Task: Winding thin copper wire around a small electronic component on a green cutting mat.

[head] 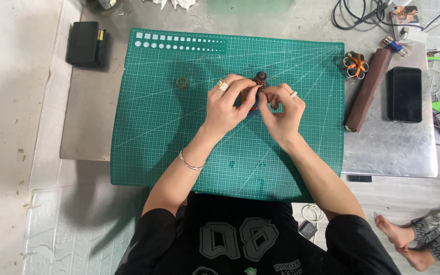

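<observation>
Both hands, left hand [226, 105] and right hand [282, 113], pinch a small copper-wound motor core [257, 87] mid-mat; loose ring [182, 82] lies at nine o'clock; winding work likely continues, needing fine fingertip control.

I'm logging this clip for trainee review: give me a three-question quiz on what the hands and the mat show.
1. True or false: both hands hold the small copper-wound part over the green cutting mat.
2. Which hand wears a wrist bracelet? A) left hand B) right hand
3. Fill in: the small ring lies on the mat to the ___ of the hands.

Key: 1 true; 2 A; 3 left.
</observation>
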